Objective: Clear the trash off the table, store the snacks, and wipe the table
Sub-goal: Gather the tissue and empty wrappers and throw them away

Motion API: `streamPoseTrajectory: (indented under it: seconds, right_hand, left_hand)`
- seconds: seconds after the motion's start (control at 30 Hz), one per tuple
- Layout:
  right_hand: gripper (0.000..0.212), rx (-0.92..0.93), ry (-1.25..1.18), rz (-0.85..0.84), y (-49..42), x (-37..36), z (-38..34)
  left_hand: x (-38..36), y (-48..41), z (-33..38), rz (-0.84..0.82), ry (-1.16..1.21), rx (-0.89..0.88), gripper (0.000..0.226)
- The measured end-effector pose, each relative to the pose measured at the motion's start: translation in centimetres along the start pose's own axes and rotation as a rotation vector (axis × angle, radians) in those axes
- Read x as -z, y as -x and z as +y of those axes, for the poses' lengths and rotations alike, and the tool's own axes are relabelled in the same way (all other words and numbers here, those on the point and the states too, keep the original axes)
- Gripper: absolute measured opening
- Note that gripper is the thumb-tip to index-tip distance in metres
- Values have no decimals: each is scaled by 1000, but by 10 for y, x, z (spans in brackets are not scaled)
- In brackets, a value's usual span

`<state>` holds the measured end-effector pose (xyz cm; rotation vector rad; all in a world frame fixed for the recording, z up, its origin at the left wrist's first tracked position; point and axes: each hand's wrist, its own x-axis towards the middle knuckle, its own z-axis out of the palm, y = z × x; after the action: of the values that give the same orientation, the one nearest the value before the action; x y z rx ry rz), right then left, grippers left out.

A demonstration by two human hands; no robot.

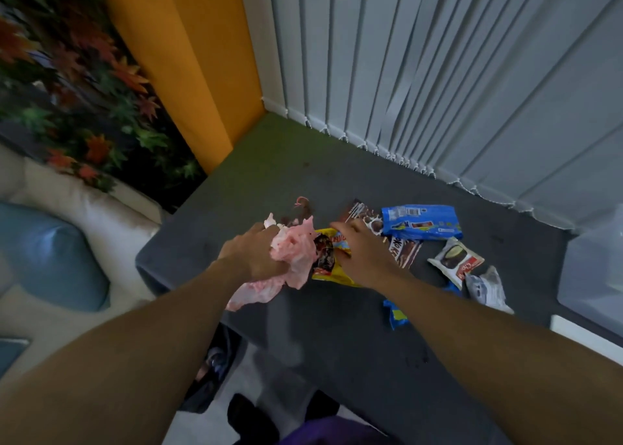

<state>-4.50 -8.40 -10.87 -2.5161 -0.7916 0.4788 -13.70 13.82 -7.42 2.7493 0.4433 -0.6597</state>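
Near the table's (pixel 256 181) left edge, the left hand (pixel 251 254) gripped a crumpled pink bag (pixel 291 254). The right hand (pixel 359 254) lay on a yellow packet (pixel 332 274) just beside it, grip unclear. Such wrappers looked light, limp and slippery, best pinched at a bunched edge. Open tabletop lay toward the far corner, while a blue packet (pixel 421 222) crowded the right.

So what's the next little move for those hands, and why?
Probably the right hand should pinch the yellow wrapper under it and bring it to the crumpled pink plastic that the left hand grips. Wrapper and plastic lie side by side, and more packets, like the blue packet, wait on the table.
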Motion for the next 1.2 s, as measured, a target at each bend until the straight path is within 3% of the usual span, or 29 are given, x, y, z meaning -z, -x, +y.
streamPoseTrajectory:
  seconds: [0.33, 0.87, 1.2]
  right_hand:
    - [65, -64, 1, -131, 21, -41, 16]
    - [62, 11, -37, -47, -11, -8, -13]
    - [65, 29, -11, -115, -36, -32, -27]
  left_hand:
    - [-60, -4, -3, -36, 58, 7, 84]
    - [-8, -7, -19, 16, 69, 119, 31]
    - [-23, -15, -48, -89, 140, 171, 60]
